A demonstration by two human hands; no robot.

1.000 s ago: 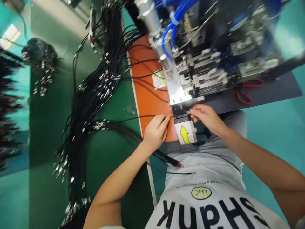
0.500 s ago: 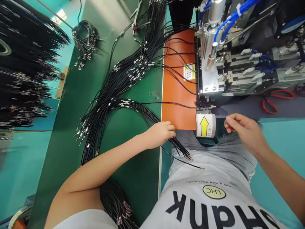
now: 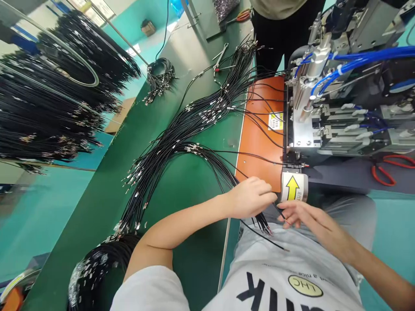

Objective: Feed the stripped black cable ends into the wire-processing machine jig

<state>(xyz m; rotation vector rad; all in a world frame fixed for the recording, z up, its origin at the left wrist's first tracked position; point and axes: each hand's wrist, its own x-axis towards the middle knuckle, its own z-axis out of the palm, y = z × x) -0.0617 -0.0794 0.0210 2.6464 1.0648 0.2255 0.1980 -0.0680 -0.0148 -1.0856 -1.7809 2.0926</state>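
My left hand (image 3: 253, 198) is closed over the table's front edge, pinching a single black cable (image 3: 278, 209) whose end sticks out toward my right hand. My right hand (image 3: 303, 214) has its fingers loosely apart around that cable's tip; whether they touch it is hard to make out. Beneath my left hand runs a bundle of black cables (image 3: 217, 157), their copper-coloured ends (image 3: 266, 229) hanging over my lap. One longer cable (image 3: 266, 238) lies apart on my shirt. Just beyond my right hand is a white guard with a yellow arrow (image 3: 292, 186).
A machine (image 3: 306, 125) with blue air hoses stands at right, cables lying across its orange plate (image 3: 259, 151). Red-handled scissors (image 3: 384, 175) rest beside it. More cables (image 3: 181, 121) cover the green table (image 3: 181, 185); others hang from a rack (image 3: 48, 108). A person (image 3: 275, 34) stands opposite.
My left hand has shifted from the bundle to a single cable near its end. My right hand has come leftward to that cable's tip, its fingers loosening. The view has tilted up.
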